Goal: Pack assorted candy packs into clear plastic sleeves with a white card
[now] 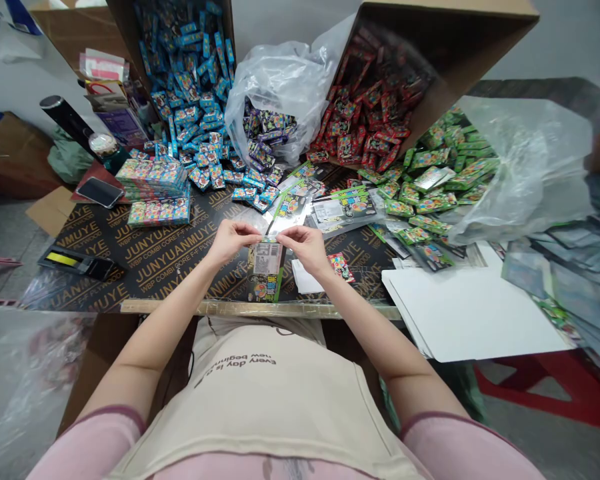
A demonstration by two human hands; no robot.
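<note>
A black-and-green printed packet lies near the table's front edge, with its printing and a pale label facing up. My left hand pinches the left side of its top end. At the right side of that same end, my right hand pinches it too, the fingertips of both hands close together. Past my fingers lie more flat printed packets in clear film. Beside my right wrist are a white sheet and a small red packet.
Blue, purple, red and green small packs are heaped at the back. Stacked packs, a phone and a black tool are left; white boards are right.
</note>
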